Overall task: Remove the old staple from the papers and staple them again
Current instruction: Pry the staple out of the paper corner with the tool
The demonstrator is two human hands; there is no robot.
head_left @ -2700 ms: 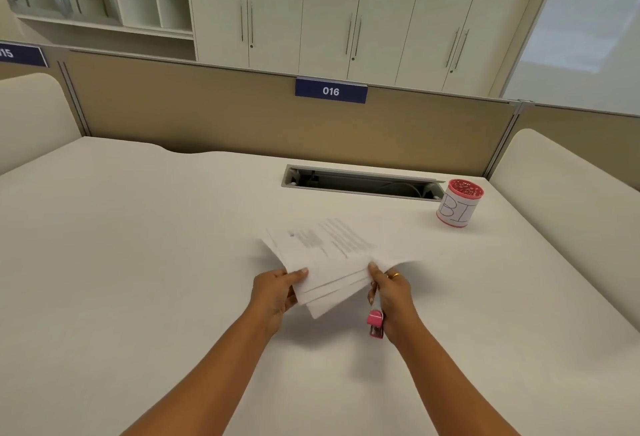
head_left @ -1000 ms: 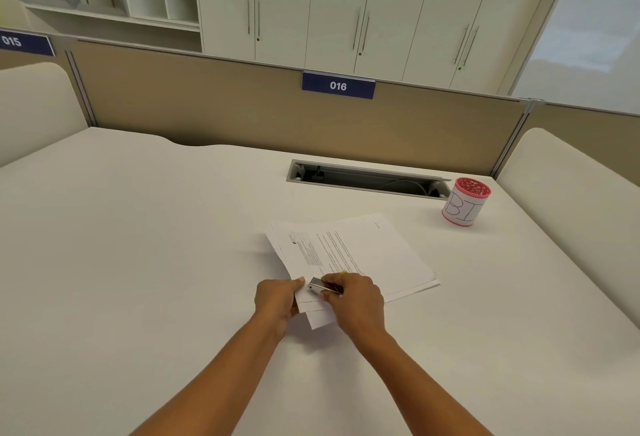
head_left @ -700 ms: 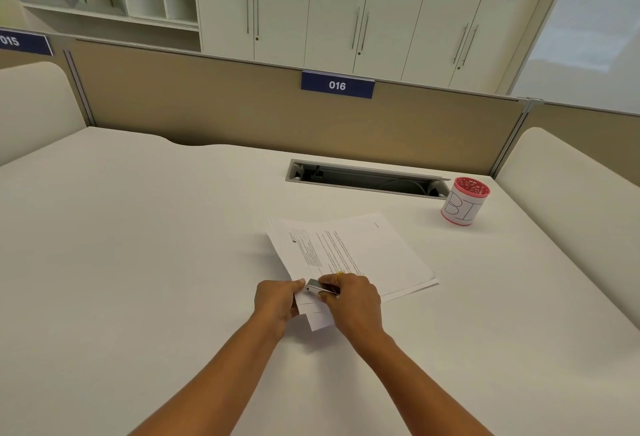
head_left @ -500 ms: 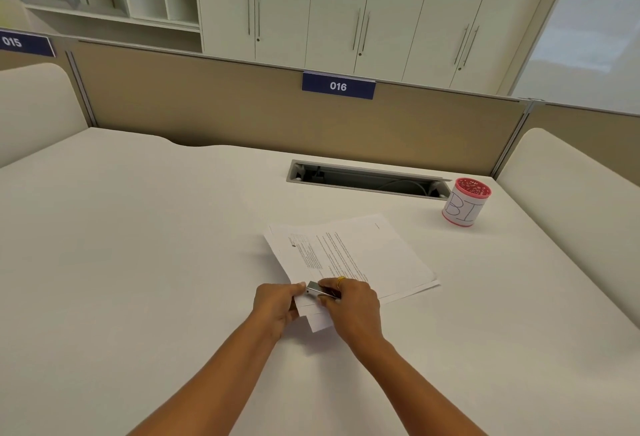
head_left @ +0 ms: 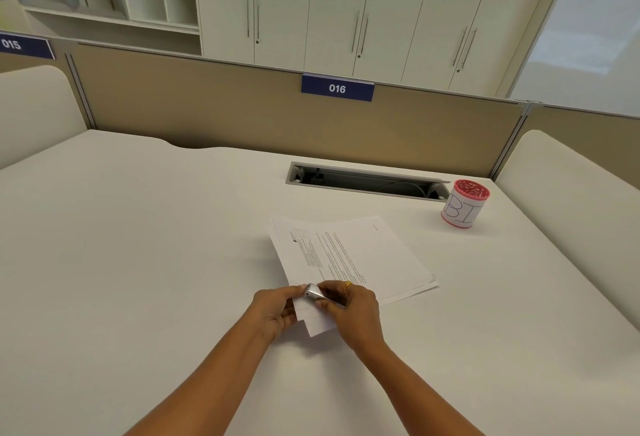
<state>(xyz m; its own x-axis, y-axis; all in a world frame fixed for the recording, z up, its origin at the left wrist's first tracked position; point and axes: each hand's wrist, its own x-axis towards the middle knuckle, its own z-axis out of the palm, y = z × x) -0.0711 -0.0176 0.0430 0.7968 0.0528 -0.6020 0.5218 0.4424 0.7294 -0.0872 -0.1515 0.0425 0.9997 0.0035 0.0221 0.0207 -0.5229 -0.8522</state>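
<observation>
Papers (head_left: 349, 255) lie flat on the white desk (head_left: 138, 262), in front of the person, with their near corner caught between both hands. The left hand (head_left: 273, 311) pinches that corner, thumb on top and fingers curled underneath. The right hand (head_left: 353, 311) is wrapped around a small stapler (head_left: 317, 293), of which only the silver metal end shows. That end sits on the same corner, just beside the left thumb. From where I stand I cannot tell whether it bites the sheets or only rests on them. A gold ring (head_left: 348, 286) shows on one finger of the right hand. The sheets are not squared up: lower ones peek out at the near corner and along the right edge, and the top page carries lines of small print. Farther back, a long cable slot (head_left: 367, 181) is cut into the desk. Just to its right stands a pink cup (head_left: 464, 205) with a white label marked "BI". Behind the desk runs a tan partition (head_left: 207, 106) bearing a blue sign (head_left: 337, 88) that reads 016. Pale cupboards (head_left: 346, 9) fill the wall beyond.
</observation>
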